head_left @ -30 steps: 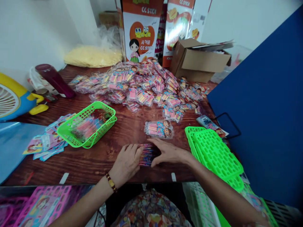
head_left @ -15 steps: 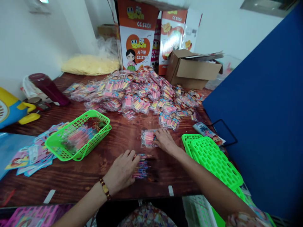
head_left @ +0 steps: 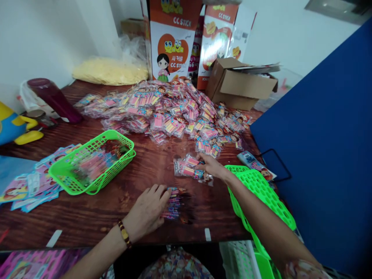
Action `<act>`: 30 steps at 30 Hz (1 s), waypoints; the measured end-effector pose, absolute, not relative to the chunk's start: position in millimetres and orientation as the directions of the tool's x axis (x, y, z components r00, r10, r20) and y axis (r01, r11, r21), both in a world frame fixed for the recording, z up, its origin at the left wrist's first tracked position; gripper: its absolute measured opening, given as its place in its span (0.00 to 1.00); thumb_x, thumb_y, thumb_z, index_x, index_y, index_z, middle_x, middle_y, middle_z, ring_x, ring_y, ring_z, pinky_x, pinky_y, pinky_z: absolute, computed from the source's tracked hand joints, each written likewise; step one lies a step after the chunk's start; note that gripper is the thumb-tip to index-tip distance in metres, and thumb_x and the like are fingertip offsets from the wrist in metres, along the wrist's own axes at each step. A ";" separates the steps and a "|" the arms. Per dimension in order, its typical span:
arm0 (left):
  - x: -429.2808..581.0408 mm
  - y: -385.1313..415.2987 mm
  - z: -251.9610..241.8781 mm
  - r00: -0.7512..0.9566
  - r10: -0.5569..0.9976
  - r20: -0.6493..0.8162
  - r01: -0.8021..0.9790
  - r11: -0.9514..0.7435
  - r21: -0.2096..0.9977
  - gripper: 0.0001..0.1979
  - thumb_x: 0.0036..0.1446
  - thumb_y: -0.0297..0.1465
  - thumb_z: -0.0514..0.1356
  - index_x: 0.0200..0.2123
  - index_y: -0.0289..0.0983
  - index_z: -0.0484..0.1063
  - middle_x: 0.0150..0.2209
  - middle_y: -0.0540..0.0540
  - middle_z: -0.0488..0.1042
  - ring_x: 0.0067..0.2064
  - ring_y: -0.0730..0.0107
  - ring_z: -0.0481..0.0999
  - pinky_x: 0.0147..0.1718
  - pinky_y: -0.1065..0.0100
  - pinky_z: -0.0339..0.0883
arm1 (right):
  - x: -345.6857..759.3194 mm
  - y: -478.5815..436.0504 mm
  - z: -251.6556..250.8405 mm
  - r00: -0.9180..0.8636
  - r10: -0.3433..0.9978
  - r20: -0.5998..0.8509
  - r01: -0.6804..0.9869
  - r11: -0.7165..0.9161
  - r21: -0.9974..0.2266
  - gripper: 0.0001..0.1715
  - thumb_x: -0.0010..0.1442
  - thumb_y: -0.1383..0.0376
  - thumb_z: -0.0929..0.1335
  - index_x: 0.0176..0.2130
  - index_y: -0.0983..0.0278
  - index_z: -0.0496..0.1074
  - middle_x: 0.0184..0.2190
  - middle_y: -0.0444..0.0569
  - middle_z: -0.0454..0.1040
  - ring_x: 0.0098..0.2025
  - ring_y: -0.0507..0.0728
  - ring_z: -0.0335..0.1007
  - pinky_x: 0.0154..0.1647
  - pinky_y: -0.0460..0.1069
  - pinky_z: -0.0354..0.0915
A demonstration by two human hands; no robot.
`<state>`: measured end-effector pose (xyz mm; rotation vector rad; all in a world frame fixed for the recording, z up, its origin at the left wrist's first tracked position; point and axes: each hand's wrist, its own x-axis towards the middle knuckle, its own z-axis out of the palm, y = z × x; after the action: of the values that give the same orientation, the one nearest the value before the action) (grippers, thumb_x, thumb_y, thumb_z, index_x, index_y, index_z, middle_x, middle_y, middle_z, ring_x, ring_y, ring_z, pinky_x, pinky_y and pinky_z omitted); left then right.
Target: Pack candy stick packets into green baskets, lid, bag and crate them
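My left hand (head_left: 147, 211) lies flat and released on a small stack of striped candy-stick packets (head_left: 174, 203) near the front edge of the brown wooden tabletop (head_left: 116, 217). My right hand (head_left: 213, 166) pinches a clear pink candy-stick packet (head_left: 187, 168) just beyond.

The table (head_left: 139, 166) is grained in dark reddish brown, and the latticed basket (head_left: 114, 172) and the upturned baskets (head_left: 261, 193) are coloured bright green. The packets (head_left: 188, 168) are printed in pink, yellow and light blue with cartoon faces. The panel (head_left: 319, 135) is coloured deep blue, the carton (head_left: 171, 38) is printed orange and white, and the bracelet (head_left: 124, 234) is beaded brown and yellow
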<state>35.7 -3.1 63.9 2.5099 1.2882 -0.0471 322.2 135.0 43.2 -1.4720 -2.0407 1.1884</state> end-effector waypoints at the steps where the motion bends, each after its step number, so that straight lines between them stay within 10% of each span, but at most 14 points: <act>1: 35.6 -3.2 63.5 0.594 0.786 -0.171 0.796 -0.544 0.267 0.35 0.46 0.27 0.63 0.58 0.38 0.57 0.54 0.41 0.65 0.54 0.53 0.62 0.53 0.55 0.60 | 319.8 130.5 40.2 -0.383 0.905 -0.186 0.630 0.108 -0.769 0.16 0.49 0.61 0.71 0.37 0.63 0.64 0.33 0.42 0.68 0.36 0.53 0.63 0.39 0.47 0.59; 12: 36.5 -2.6 62.9 0.593 0.781 -0.195 0.796 -0.532 0.289 0.36 0.46 0.27 0.62 0.59 0.37 0.57 0.55 0.40 0.64 0.54 0.52 0.62 0.54 0.53 0.60 | 318.7 111.5 58.4 -0.458 0.855 -0.242 0.833 0.318 -0.452 0.09 0.57 0.65 0.67 0.40 0.64 0.71 0.35 0.45 0.73 0.38 0.55 0.67 0.38 0.47 0.58; 17: 36.3 -2.5 61.6 0.588 0.786 -0.194 0.801 -0.532 0.275 0.36 0.45 0.27 0.61 0.60 0.37 0.57 0.54 0.40 0.65 0.54 0.53 0.62 0.54 0.54 0.60 | 302.2 175.2 60.8 -0.425 0.820 -0.384 0.901 0.340 -0.271 0.22 0.51 0.60 0.73 0.45 0.63 0.71 0.39 0.49 0.75 0.41 0.58 0.69 0.38 0.47 0.59; 22: 35.5 -3.1 59.9 0.588 0.786 -0.193 0.801 -0.531 0.276 0.36 0.46 0.27 0.60 0.60 0.37 0.56 0.55 0.40 0.64 0.54 0.53 0.62 0.55 0.53 0.59 | 289.2 193.1 51.6 -0.440 0.798 -0.412 0.898 0.373 -0.235 0.27 0.42 0.62 0.78 0.42 0.63 0.73 0.48 0.56 0.73 0.50 0.65 0.67 0.45 0.50 0.59; 30: 34.8 -3.6 59.5 0.585 0.790 -0.183 0.800 -0.525 0.291 0.36 0.46 0.27 0.61 0.60 0.39 0.56 0.55 0.40 0.64 0.54 0.53 0.62 0.54 0.53 0.59 | 304.8 187.9 44.6 -0.406 0.792 -0.456 0.909 0.302 -0.286 0.16 0.46 0.63 0.74 0.35 0.64 0.71 0.33 0.47 0.75 0.35 0.57 0.69 0.35 0.47 0.59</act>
<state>34.8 -3.6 59.5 2.4755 1.2907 -0.0403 304.8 187.9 44.6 -1.8076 -2.7110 0.8673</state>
